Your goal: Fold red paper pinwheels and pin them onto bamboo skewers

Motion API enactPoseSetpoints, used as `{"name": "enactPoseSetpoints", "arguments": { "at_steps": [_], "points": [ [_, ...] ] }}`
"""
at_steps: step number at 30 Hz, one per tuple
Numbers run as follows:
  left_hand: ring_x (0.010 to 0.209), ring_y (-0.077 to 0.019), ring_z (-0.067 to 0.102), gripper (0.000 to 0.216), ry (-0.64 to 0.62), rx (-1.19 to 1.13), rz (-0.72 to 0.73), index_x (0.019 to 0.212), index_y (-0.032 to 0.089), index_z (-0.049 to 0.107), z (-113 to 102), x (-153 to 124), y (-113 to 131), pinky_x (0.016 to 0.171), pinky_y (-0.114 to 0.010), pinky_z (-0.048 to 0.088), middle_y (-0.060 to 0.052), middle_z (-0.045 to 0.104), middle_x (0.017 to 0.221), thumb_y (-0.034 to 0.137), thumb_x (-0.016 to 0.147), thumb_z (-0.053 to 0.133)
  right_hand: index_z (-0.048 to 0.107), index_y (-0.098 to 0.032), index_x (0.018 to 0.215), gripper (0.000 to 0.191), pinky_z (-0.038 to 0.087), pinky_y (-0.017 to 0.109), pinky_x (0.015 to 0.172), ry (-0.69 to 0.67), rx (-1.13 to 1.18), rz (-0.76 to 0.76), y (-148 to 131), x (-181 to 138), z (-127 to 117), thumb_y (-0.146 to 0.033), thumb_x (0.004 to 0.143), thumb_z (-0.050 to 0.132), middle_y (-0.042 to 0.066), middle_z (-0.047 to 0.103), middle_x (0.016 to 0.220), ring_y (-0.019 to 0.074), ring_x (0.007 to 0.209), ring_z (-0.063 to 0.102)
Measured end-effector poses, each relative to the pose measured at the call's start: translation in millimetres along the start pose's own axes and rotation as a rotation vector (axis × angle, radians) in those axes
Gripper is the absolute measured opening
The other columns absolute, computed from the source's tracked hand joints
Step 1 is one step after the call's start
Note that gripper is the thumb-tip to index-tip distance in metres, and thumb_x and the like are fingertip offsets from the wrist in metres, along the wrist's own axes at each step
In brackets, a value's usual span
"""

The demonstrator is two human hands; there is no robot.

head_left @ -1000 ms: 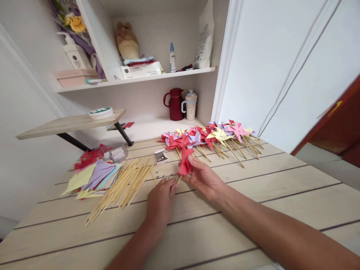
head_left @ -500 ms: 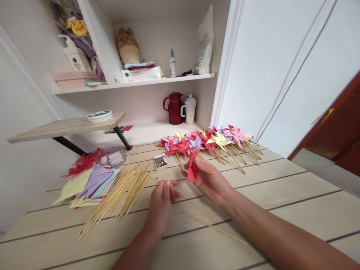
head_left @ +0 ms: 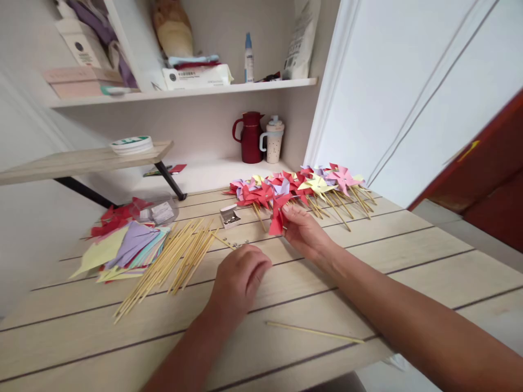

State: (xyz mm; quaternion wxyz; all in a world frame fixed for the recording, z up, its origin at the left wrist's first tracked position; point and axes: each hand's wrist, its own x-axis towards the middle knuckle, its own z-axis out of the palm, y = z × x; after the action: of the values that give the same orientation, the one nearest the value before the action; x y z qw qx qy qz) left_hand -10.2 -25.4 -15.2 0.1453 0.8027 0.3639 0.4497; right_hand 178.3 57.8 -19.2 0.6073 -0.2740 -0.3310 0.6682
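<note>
My right hand (head_left: 304, 231) grips a red paper pinwheel (head_left: 278, 216) between thumb and fingers, above the table. My left hand (head_left: 242, 275) is curled with its back toward me, low over the planks. Its fingertips are hidden, so whatever they pinch does not show. Just beyond its knuckles lie several small metal pins (head_left: 241, 243) and the end of a thin stick (head_left: 223, 239). A single wooden stick (head_left: 314, 331) lies nearer to me, between my forearms. Finished pinwheels on sticks (head_left: 318, 186) are piled behind my right hand.
On the left are a bundle of wooden sticks (head_left: 163, 272), coloured paper sheets (head_left: 134, 245) and red paper pieces (head_left: 118, 215). A small open box of pins (head_left: 230, 216) sits mid-table. A low riser (head_left: 93, 158), a red jug (head_left: 251, 139) and a cup (head_left: 273, 142) stand behind.
My left hand has turned and curled, its fingers now out of sight beside the pins. The right hand still holds the red pinwheel. The view has tilted down, showing more of the table's near edge.
</note>
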Motion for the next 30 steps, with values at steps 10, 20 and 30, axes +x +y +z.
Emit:
{"name": "enactPoseSetpoints", "arguments": {
  "at_steps": [10,20,30],
  "points": [
    [0.080,-0.0207,0.061,0.020,-0.490,0.443,0.331,0.082,0.019,0.061,37.3,-23.1,37.8,0.068,-0.035,0.044,-0.003,0.068,0.087,0.035,0.085,0.073,0.068,-0.020,0.070,0.025,0.053,0.024,0.063,0.036,0.050,-0.010,-2.1,6.8,-5.5,-0.029,0.063,0.091,-0.005,0.070,0.066,0.0101,0.061,0.062],
    [0.082,-0.0226,0.063,0.015,-0.475,0.787,-0.002,0.085,0.015,0.066,25.5,-0.7,-3.5,0.071,-0.034,0.048,-0.007,0.069,0.087,0.005,0.089,0.055,0.067,-0.021,0.071,0.027,0.055,0.025,0.063,0.037,0.071,-0.008,-3.2,6.0,-5.5,-0.030,0.064,0.091,-0.006,0.069,0.066,0.0105,0.061,0.063],
    [0.080,-0.0196,0.063,0.014,-0.156,0.552,-0.335,0.078,0.018,0.065,18.6,-8.4,-16.3,0.071,-0.031,0.044,-0.003,0.069,0.083,0.008,0.085,0.058,0.068,-0.022,0.072,0.026,0.055,0.026,0.062,0.058,0.094,0.012,-3.7,6.8,-7.3,-0.029,0.063,0.091,-0.005,0.071,0.069,0.0121,0.063,0.063]
  ]
}}
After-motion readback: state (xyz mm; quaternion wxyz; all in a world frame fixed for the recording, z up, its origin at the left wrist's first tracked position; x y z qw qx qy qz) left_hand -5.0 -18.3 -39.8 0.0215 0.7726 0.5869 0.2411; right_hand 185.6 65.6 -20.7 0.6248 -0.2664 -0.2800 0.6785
